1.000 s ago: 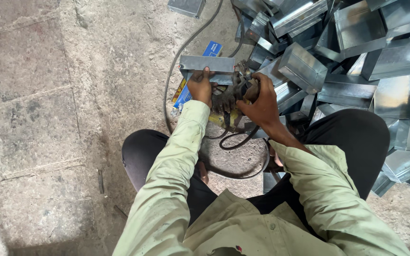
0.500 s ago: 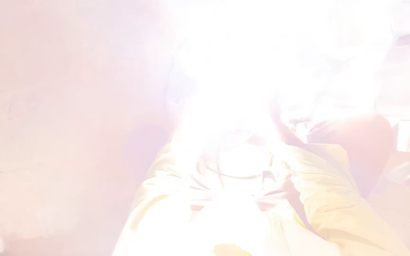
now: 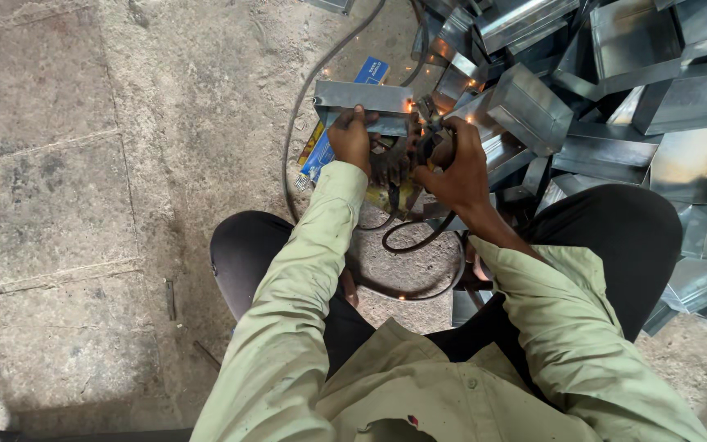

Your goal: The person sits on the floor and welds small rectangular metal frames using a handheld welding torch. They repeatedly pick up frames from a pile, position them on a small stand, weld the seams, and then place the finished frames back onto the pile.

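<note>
I squat on a concrete floor in a pale green shirt and dark trousers. My left hand point(image 3: 353, 139) presses down on a grey folded sheet-metal piece point(image 3: 362, 100) lying on the ground. Just to its right, my right hand point(image 3: 454, 168) grips a dark welding handle point(image 3: 435, 147) whose tip meets the metal piece's right end, where small orange sparks point(image 3: 409, 105) glow. A black cable point(image 3: 411, 241) loops from the handle down between my knees.
A heap of shiny sheet-metal boxes and channels point(image 3: 615, 90) fills the upper right. A blue and yellow packet point(image 3: 321, 151) lies under the workpiece. A grey cable point(image 3: 300, 106) curves across the floor. Bare cracked concrete point(image 3: 83, 205) spreads to the left.
Half a second ago a bright flash whited out the view. It has faded to small sparks at the metal piece. Both hands stay where they were.
</note>
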